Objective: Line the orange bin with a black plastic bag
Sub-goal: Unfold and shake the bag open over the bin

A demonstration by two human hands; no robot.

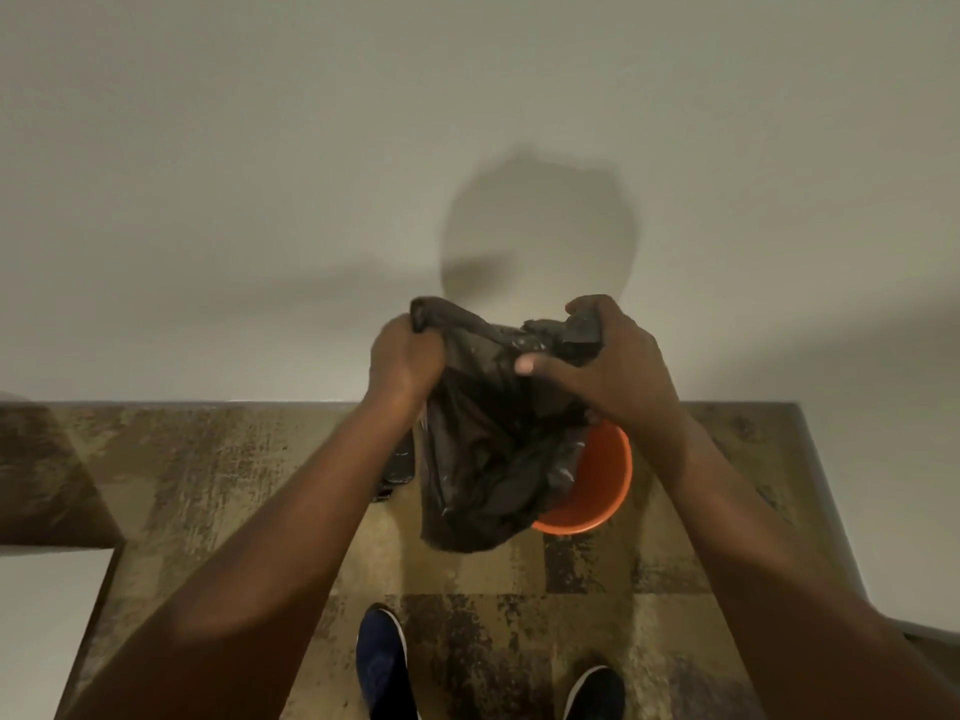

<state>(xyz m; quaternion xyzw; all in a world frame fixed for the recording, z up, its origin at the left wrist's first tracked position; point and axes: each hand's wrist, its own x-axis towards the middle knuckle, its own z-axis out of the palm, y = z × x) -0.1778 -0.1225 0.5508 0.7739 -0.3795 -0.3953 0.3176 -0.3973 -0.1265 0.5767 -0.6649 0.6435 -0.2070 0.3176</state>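
Observation:
A black plastic bag (483, 444) hangs between both hands, above and in front of the orange bin (597, 485). My left hand (402, 358) is clenched on the bag's upper left edge. My right hand (608, 363) grips a bunched part of the bag at the upper right, thumb stretched toward the left. The bag's lower end droops over the bin's left side and hides most of its opening. Only the right part of the bin's rim and inner wall shows. The bin stands on the floor close to the wall.
A plain pale wall (363, 174) rises right behind the bin. The floor is mottled brown tile (208, 485). A small dark object (397, 470) lies on the floor left of the bag. A white surface (47, 615) sits at lower left. My shoes (384, 662) are at the bottom.

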